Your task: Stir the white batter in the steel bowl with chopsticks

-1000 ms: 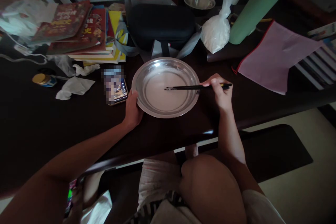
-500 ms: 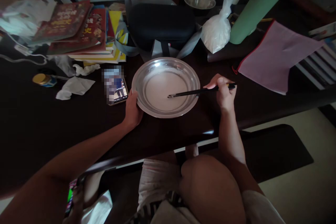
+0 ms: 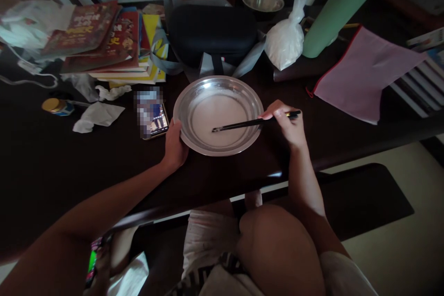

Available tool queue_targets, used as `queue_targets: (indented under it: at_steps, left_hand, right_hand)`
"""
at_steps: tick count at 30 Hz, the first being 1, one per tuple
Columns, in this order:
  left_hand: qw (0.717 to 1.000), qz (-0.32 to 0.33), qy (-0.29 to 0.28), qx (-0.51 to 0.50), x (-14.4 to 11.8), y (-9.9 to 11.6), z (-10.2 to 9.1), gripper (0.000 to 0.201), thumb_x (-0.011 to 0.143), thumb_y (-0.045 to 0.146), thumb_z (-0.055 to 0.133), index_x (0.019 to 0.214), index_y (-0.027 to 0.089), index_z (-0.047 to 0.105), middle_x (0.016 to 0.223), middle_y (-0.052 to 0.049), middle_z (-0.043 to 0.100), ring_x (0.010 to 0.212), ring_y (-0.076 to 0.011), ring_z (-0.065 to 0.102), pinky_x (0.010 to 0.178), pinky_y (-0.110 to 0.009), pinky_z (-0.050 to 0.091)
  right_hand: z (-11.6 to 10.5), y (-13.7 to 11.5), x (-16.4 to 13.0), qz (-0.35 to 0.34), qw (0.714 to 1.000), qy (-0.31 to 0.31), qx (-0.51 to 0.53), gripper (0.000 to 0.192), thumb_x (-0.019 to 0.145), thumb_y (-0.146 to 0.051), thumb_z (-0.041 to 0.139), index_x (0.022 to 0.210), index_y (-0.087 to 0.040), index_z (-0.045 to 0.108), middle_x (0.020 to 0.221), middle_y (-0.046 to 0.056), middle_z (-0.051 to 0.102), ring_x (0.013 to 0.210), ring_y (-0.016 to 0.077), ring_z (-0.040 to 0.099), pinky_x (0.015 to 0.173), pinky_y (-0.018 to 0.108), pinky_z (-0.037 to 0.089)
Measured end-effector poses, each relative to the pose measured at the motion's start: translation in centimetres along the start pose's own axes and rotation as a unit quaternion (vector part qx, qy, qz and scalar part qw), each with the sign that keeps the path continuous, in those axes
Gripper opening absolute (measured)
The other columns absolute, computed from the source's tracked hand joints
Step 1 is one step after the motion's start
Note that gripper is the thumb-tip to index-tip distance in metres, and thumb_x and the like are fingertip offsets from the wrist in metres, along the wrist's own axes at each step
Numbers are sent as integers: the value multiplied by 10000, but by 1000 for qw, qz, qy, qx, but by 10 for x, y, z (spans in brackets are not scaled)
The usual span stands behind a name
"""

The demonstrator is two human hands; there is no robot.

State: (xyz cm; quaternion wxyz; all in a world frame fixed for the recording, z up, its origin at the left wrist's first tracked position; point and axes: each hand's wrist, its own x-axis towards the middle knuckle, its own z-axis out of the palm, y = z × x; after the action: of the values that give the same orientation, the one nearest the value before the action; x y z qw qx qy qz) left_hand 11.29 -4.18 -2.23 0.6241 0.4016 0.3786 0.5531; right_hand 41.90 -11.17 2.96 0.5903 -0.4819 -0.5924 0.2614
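A round steel plate (image 3: 187, 97) with a thin white liquid in it sits on the dark table (image 3: 52, 162) in front of me. My left hand (image 3: 174, 145) grips the plate's near left rim. My right hand (image 3: 288, 124) is at the plate's right side, closed on a pair of black chopsticks (image 3: 243, 124). The chopsticks reach left over the rim, and their tips rest in the white liquid near the plate's middle.
A phone (image 3: 153, 114) lies just left of the plate, beside crumpled tissues (image 3: 98, 114) and a small jar (image 3: 57, 106). Behind stand stacked books (image 3: 104, 41), a black case (image 3: 211, 32), a white plastic bag (image 3: 286, 41), a steel bowl (image 3: 262, 1), a green roll (image 3: 340, 4) and a pink pouch (image 3: 360, 74).
The chopstick tips swept from the plate's middle toward its near right part, then back left along the near part. My right hand shifted slightly with them. My left hand stayed on the rim.
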Motion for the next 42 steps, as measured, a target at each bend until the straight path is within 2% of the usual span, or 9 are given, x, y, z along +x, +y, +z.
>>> queue_targets:
  at_steps: [2,7,12,18,24,27,30,36,42]
  left_hand:
    - [1000,0,4,4,0,0,-1,378,873,597,791,1010,256,700,1048,-62,790,1227,-325,722,971,-410,625]
    - [1000,-8,11,0,0,0,0,404,834,582,827,996,236,696,1049,-57,792,1186,-316,730,981,-420,618]
    - [999,-11,30,-7,-1,3,4,475,753,620,870,988,238,715,1036,-47,797,1083,-293,755,962,-416,637]
    - [1000,-8,23,-5,0,1,2,407,811,571,833,1000,230,717,1058,-48,796,1051,-271,755,940,-398,634]
    - [1000,-3,27,1,0,1,2,339,839,565,810,913,255,695,1028,-46,799,1131,-302,743,947,-408,636]
    - [1000,-3,14,6,0,1,1,332,845,558,820,900,262,682,1044,-52,794,1182,-323,730,945,-414,630]
    - [1000,-1,7,2,0,0,0,327,863,556,807,936,257,694,1041,-52,791,1180,-319,733,959,-413,622]
    - [1000,-6,20,-6,2,-2,-1,385,827,553,824,989,225,703,1007,-40,786,1032,-249,762,949,-372,627]
    - [1000,-1,25,-19,2,-1,0,432,773,570,879,959,218,712,962,-24,792,923,-226,766,875,-343,656]
  right_hand:
    - [0,0,0,7,1000,-2,-23,337,963,-575,696,804,-304,820,824,10,820,880,219,789,861,419,613]
    - [-1,2,-1,24,994,107,-14,477,961,-658,641,682,-288,754,694,3,745,734,207,773,776,413,633]
    - [-1,0,-1,29,999,-17,-9,390,947,-639,677,783,-309,807,793,8,800,831,222,800,835,427,654]
    - [-2,1,-1,20,996,86,-7,408,979,-618,644,766,-301,789,721,-6,763,740,199,766,763,393,630]
    - [-3,5,-1,29,999,-19,-21,345,961,-591,687,806,-310,814,797,-1,794,838,210,782,816,399,632]
    - [-2,6,0,11,999,43,-31,335,961,-587,693,825,-306,814,790,-7,783,833,195,776,827,385,625]
    - [-1,6,0,7,994,112,12,378,980,-594,661,792,-296,797,719,-18,744,674,165,741,694,351,605]
    - [-2,5,0,14,1000,-11,-21,356,963,-578,691,802,-284,811,786,-2,792,822,191,779,792,364,627]
    - [-1,6,1,12,992,126,17,427,953,-632,676,760,-263,771,698,-18,732,640,157,749,657,326,625]
